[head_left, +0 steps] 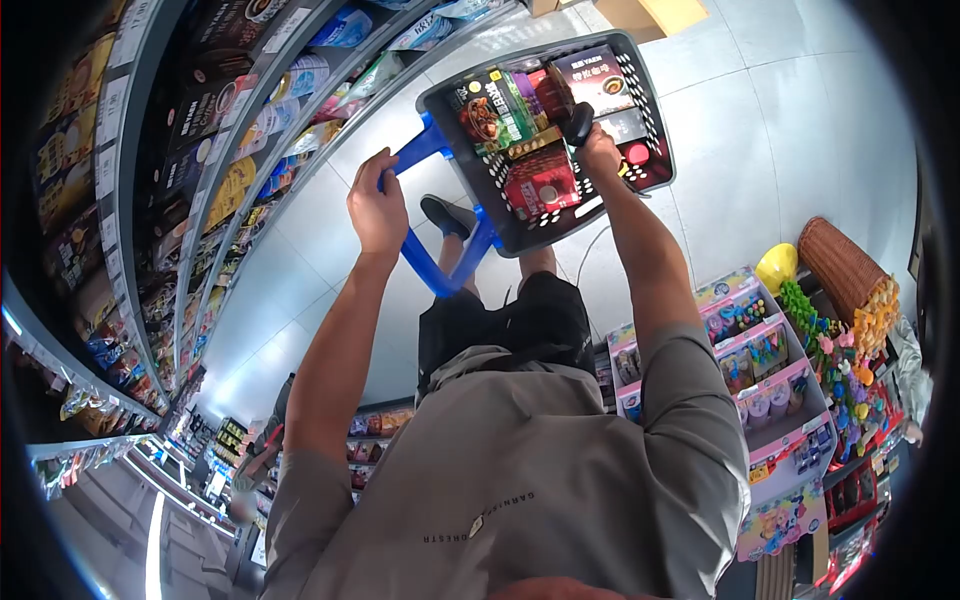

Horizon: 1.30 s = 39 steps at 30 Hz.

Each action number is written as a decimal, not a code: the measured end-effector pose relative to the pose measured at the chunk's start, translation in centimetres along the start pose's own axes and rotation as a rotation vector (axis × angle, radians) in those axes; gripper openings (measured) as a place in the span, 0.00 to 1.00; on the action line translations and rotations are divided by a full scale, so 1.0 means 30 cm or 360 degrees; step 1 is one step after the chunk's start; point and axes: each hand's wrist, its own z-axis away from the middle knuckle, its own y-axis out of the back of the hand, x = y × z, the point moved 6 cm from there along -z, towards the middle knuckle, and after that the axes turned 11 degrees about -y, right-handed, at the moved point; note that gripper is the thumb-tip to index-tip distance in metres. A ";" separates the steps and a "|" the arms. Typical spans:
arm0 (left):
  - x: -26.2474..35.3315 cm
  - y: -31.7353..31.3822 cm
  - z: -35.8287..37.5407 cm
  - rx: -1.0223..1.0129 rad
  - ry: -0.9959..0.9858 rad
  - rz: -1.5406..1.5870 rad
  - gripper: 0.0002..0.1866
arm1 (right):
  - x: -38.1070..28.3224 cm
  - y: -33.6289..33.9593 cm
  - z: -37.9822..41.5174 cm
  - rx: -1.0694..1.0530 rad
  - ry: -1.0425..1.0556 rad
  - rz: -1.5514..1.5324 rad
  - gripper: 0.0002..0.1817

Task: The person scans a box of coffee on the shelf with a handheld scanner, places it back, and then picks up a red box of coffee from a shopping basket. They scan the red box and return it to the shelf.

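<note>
My left hand (378,200) is wrapped round the blue handle (425,145) of a dark grey shopping basket (510,240). In my right hand (600,155), over the basket, is a black round-ended object (578,125) whose exact kind I cannot make out. A green-and-black food box (497,110) lies at the basket's left. Below it sits a red box (542,183), and a dark-and-white box (597,80) fills the far right corner. Purple and red packs (535,95) stand between the boxes. My right hand and forearm partly cover the contents on that side.
Store shelves (120,200) packed with bags and boxes run along my left. To my right stand a pink tiered display (755,360) and a wicker basket (845,275) near colourful toys. Cardboard (655,15) lies on the tiled floor (780,130) ahead. Another person (265,440) is at lower left.
</note>
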 end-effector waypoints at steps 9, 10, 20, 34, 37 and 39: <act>0.025 0.008 -0.010 -0.0045 0.0001 -0.0057 0.09 | 0.022 -0.188 -0.089 0.0034 0.0202 0.0067 0.14; 0.025 0.010 -0.009 -0.0049 0.0045 -0.0026 0.09 | 0.028 -0.203 -0.097 0.0059 0.0198 0.0077 0.14; 0.022 0.007 -0.005 -0.0081 0.0139 0.0003 0.09 | -0.021 -0.275 -0.144 0.0249 0.0138 0.0236 0.10; 0.014 0.004 0.000 -0.0112 0.0156 0.0019 0.09 | -0.001 -0.311 -0.187 0.0203 0.0102 0.0398 0.10; 0.025 0.006 -0.005 -0.0075 0.0173 0.0032 0.10 | -0.005 -0.292 -0.176 0.0264 0.0114 0.0354 0.10; 0.032 0.007 -0.008 -0.0066 0.0159 0.0036 0.10 | -0.011 -0.257 -0.155 0.0325 0.0164 0.0322 0.11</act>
